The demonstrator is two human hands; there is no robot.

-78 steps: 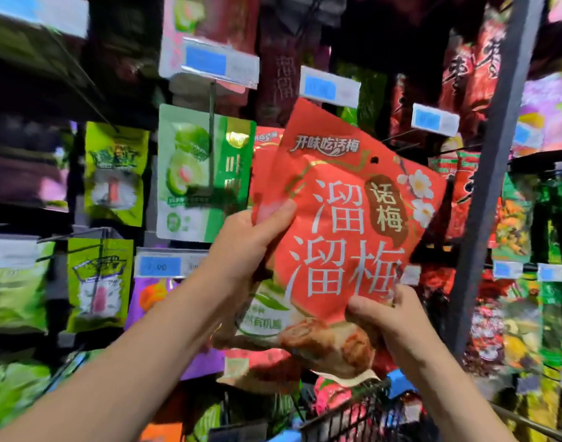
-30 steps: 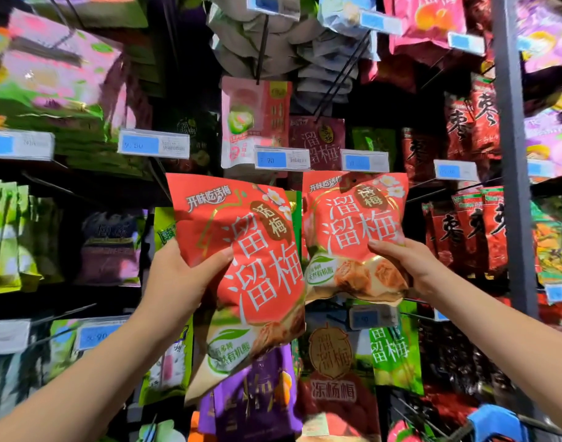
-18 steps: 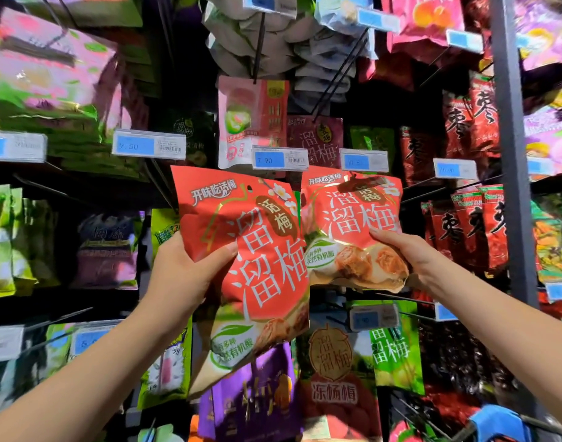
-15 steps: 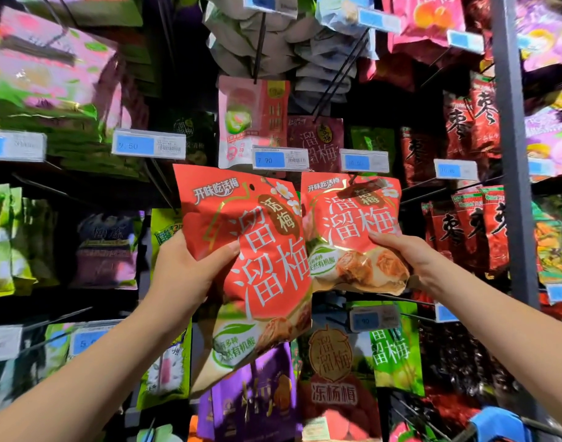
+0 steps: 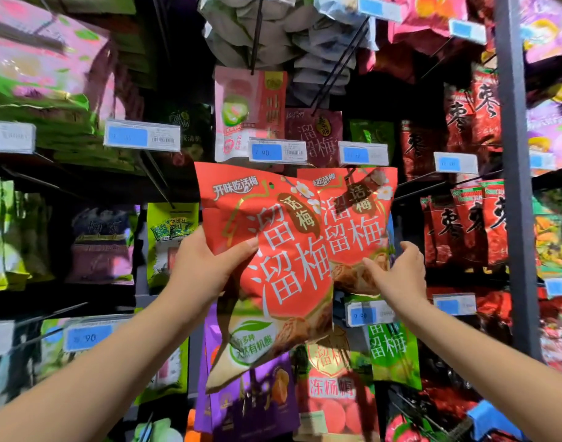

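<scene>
The left hand (image 5: 209, 266) grips one red plum bag (image 5: 282, 282) by its edge, thumb over the front; the right hand (image 5: 397, 275), fingers loosely open, touches the second red bag (image 5: 356, 231) hanging just behind; let go only when it hangs steady.

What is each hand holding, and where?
Left hand grips the front red pouch by its left edge. Right hand touches the rear red pouch low down; grip unclear.
</scene>
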